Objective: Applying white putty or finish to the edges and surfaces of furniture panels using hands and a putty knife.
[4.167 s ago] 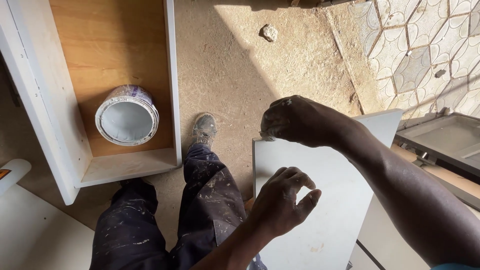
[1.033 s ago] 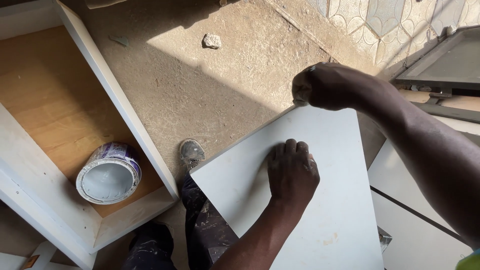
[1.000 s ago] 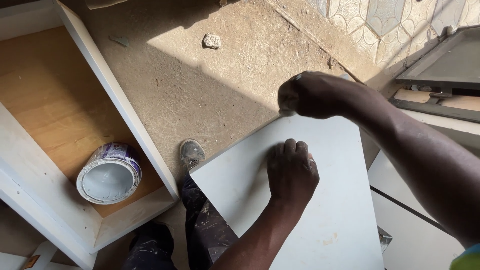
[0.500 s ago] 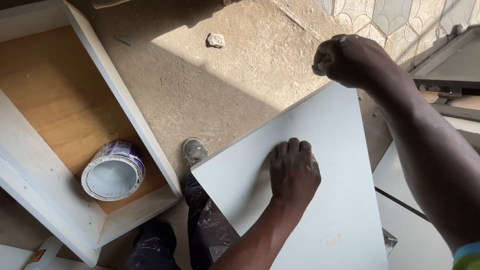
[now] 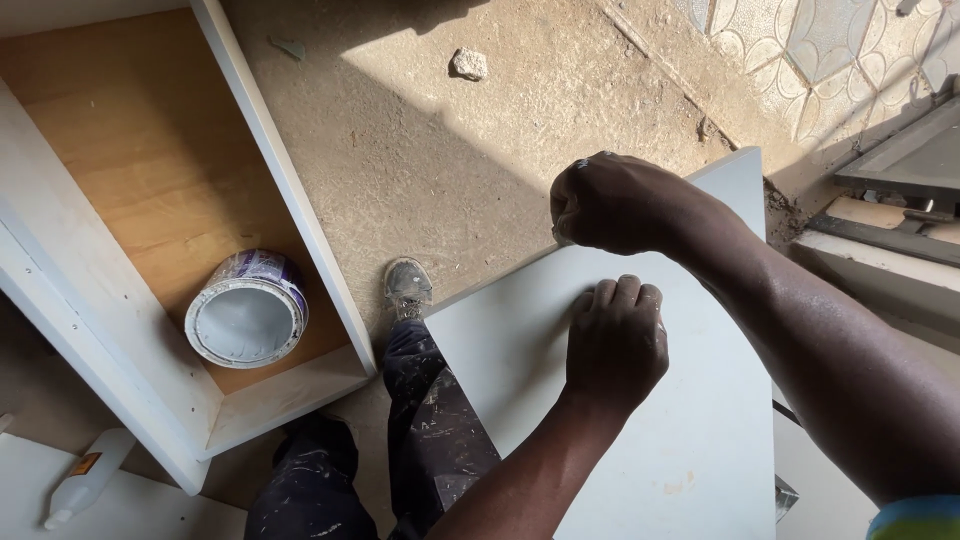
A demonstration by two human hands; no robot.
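Observation:
A white flat panel [image 5: 640, 440] rests tilted across my lap, over my paint-splattered trousers [image 5: 435, 450]. My left hand [image 5: 615, 340] presses down on the panel's upper middle with its fingers curled under. My right hand [image 5: 610, 205] is a closed fist at the panel's far edge, just beyond the left hand. It grips a small greyish piece that is almost wholly hidden inside the fist. My right forearm crosses the panel's right side.
A white cabinet box [image 5: 285, 190] with a plywood bottom lies on the left, with a paint can [image 5: 245, 310] on its side inside. A white plastic bottle [image 5: 85, 480] lies at lower left. A stone [image 5: 468, 64] sits on the dusty floor. More white panels [image 5: 880, 260] and patterned tiles [image 5: 830, 40] are on the right.
My right fist has slid from the panel's far right corner back left along the far edge. The left hand has stayed pressed on the panel.

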